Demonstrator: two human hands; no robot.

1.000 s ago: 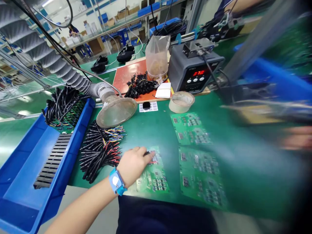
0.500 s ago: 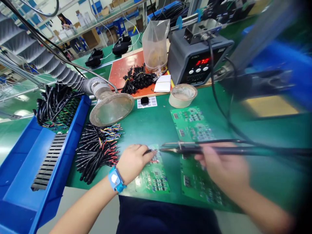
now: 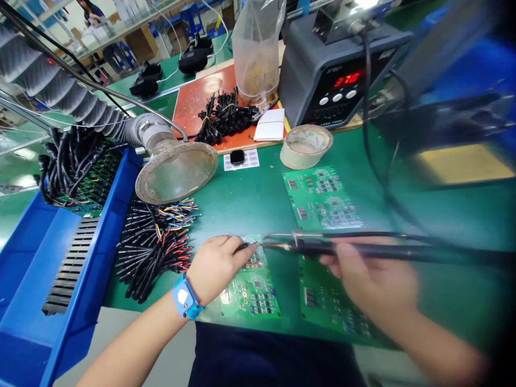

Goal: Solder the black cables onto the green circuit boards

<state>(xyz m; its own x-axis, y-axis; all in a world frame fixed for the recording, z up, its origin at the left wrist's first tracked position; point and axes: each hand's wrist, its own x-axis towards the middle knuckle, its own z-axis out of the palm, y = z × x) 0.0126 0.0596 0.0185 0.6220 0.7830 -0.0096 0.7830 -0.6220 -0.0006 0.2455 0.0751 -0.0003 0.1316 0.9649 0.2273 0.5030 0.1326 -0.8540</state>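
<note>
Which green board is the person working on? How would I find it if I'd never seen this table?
Start at the big green table and find the pile of black cables beside the blue tray. Just right of it lies a green circuit board. Unlike the other boards, the left hand rests on it and the soldering iron tip meets it.

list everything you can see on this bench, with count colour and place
boards: three, green, loose on the mat
wire pile: one, black with coloured ends, left of the boards
tray: one, blue, far left, more boards and cables in it
fume hood: one, clear, on a grey hose
station: one, grey, red display, back
tape roll: one, beige, before the station
bag: one, clear, on the red mat
soldering iron: one, black, tip at the near-left board
left hand: blue wrist strap, pinching a wire on that board
right hand: gripping the iron
</note>
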